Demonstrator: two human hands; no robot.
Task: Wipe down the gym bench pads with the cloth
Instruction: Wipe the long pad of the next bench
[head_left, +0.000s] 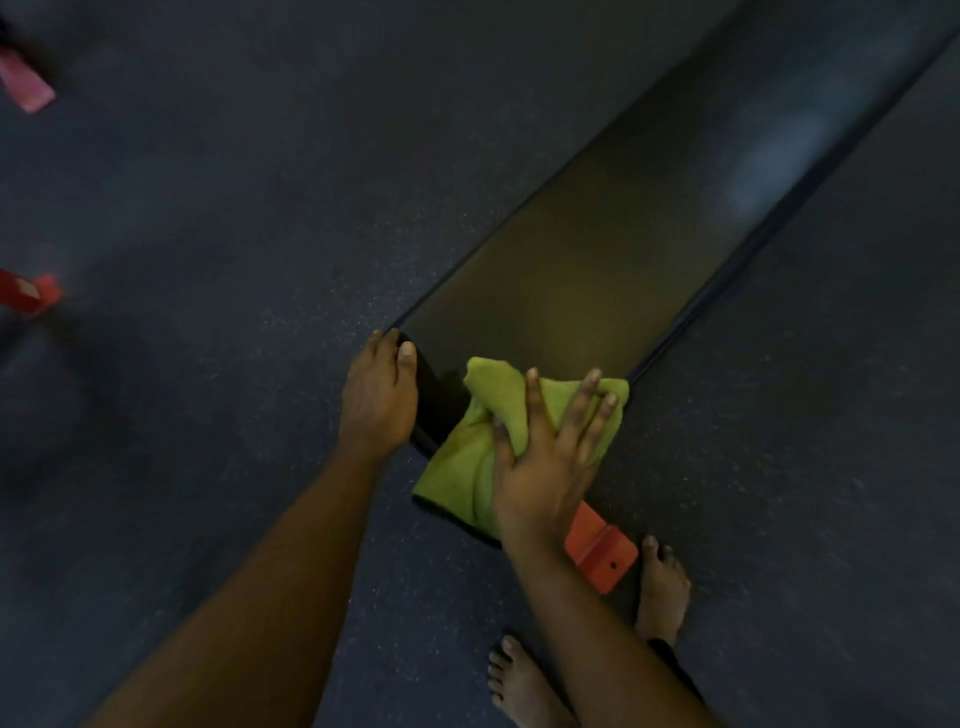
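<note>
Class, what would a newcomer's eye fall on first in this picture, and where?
The bright green cloth stands out, bunched on the near end of the dark bench pad under the spread right hand. The left hand grips the pad's near left corner. An orange-red bracket sits by the bare feet at bottom right.

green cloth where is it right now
Head view, lower centre: the green cloth lies bunched on the near end of the bench pad under the right hand, beside the left hand holding the pad's corner.

The cloth (457, 467) hides the near end of the bench pad (597, 270). Its far end is cut off. Red things (31, 296) on the left are blurry.
</note>
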